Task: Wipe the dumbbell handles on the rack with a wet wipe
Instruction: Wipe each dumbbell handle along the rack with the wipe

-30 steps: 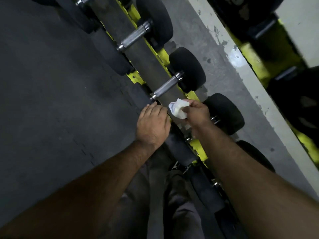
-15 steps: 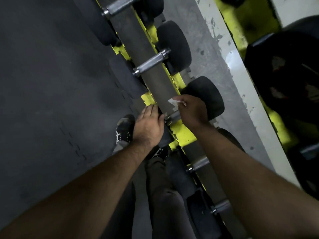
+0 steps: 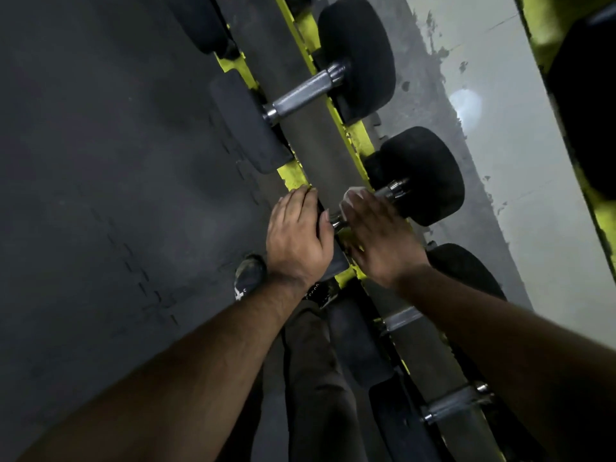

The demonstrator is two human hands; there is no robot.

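Dumbbell handles lie across the yellow rack (image 3: 358,135) in a row running away from the person; the one being worked (image 3: 388,193) sits mid-frame, almost wholly covered by the right hand (image 3: 373,235); a second ago that hand held the bunched wet wipe (image 3: 352,194) clear above the rack, and now it has come down over the bar, so wiping of this handle looks under way rather than being lined up; only a pale scrap of wipe shows at the fingertips, the rest hidden beneath the palm; the fingers lie fairly straight and close together, pressing the wipe down on the bar, though whether the thumb curls under it I cannot tell; the left hand (image 3: 296,235) stays on the near black weight head (image 3: 328,253) of the same dumbbell, fingers curved over its edge, seemingly steadying it; the next handle up (image 3: 301,93) is bare and untouched; two more handles (image 3: 400,318) lie nearer the person.
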